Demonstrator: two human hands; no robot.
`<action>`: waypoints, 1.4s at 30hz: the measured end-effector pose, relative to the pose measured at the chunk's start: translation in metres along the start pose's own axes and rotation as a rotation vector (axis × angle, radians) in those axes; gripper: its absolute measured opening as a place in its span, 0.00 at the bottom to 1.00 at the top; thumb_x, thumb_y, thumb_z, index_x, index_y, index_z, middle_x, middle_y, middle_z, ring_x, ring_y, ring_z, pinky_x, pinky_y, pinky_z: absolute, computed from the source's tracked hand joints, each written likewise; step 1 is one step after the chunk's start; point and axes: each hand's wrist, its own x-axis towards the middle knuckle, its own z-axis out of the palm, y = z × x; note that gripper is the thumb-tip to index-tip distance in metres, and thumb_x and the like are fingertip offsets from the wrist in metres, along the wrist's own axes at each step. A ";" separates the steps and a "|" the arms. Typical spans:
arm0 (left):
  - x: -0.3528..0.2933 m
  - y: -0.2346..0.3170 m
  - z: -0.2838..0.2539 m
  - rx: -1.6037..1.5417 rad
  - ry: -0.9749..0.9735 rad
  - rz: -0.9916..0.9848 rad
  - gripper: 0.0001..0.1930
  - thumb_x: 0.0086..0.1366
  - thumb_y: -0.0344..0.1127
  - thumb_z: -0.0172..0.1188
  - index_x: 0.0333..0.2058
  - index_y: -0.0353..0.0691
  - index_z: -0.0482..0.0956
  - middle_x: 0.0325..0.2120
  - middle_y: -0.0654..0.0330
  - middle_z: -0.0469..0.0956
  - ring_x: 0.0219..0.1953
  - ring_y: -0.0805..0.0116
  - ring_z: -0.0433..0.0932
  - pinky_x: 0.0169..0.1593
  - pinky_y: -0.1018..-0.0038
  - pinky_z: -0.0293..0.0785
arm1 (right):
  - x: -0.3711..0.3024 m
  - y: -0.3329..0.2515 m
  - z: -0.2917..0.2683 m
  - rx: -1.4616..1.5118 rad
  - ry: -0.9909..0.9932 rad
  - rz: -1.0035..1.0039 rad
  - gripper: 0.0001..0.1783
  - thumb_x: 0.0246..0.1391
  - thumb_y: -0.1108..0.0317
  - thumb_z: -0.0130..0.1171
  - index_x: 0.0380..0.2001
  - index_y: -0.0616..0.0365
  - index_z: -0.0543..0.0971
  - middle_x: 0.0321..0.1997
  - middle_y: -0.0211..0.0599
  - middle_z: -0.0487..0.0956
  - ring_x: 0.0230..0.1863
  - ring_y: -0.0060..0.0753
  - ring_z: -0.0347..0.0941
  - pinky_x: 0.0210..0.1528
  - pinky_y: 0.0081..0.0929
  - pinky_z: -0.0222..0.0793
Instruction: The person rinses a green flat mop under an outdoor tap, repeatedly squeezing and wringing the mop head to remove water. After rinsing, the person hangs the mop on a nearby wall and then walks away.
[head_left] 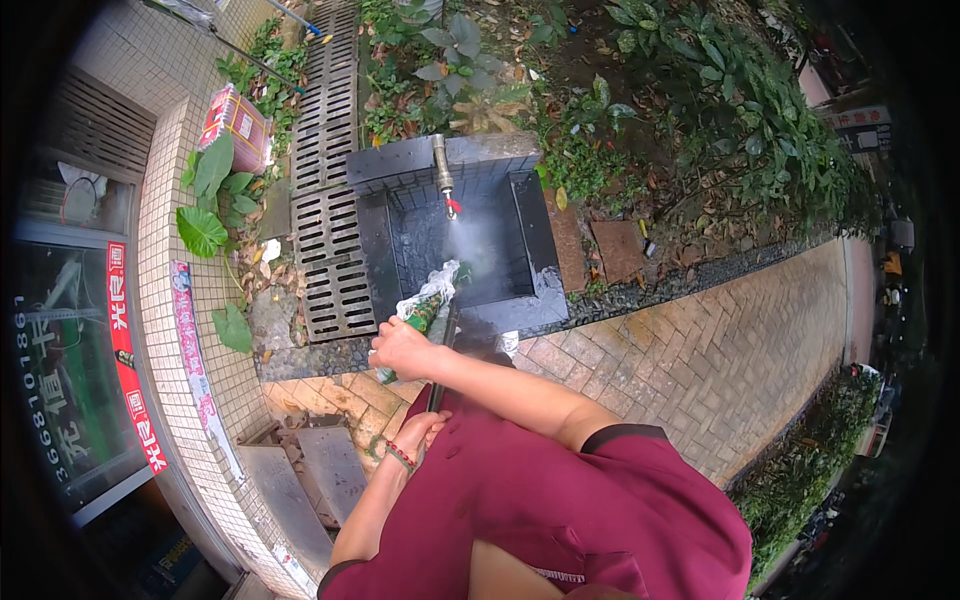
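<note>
My right hand [403,349] is closed around a long green and white bundle [428,305], which looks like wet cloth or mop strips. Its white end reaches over a dark tiled basin [545,240]. Close beside the bundle runs a dark pole [437,395], angled up toward the basin. Lower down, my left hand [415,432], with beaded bracelets at the wrist, has its fingers wrapped round that pole's near end. Water [462,240] sprays from a metal tap [440,165] with a red handle into the basin, near the bundle's far tip.
Slotted drain covers [325,240] run along the basin's left. A tiled wall [215,370] and glass shopfront stand farther left. Plants [740,140] grow behind and to the right, beside a brick path [680,360]. Dark boards [290,490] lean at the lower left.
</note>
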 end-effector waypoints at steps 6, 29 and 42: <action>0.010 0.000 -0.026 -0.040 -0.082 0.003 0.08 0.64 0.30 0.49 0.40 0.37 0.73 0.19 0.69 0.69 0.18 0.82 0.65 0.20 0.85 0.61 | 0.009 0.008 0.005 0.111 0.081 0.062 0.15 0.31 0.69 0.64 0.29 0.43 0.81 0.32 0.27 0.76 0.43 0.36 0.70 0.47 0.37 0.59; 0.111 0.017 -0.017 0.193 -0.012 -0.035 0.09 0.67 0.34 0.48 0.42 0.38 0.72 0.19 0.73 0.65 0.19 0.82 0.63 0.22 0.86 0.60 | -0.041 0.070 -0.015 0.075 0.045 -0.129 0.17 0.27 0.69 0.61 0.29 0.42 0.81 0.29 0.26 0.77 0.41 0.37 0.69 0.44 0.36 0.58; 0.134 0.074 0.023 0.189 0.100 -0.075 0.10 0.67 0.34 0.48 0.44 0.40 0.73 0.25 0.69 0.72 0.25 0.80 0.69 0.28 0.83 0.66 | -0.050 0.092 -0.010 0.145 0.156 -0.078 0.12 0.26 0.69 0.63 0.23 0.49 0.82 0.28 0.31 0.79 0.41 0.40 0.72 0.49 0.42 0.59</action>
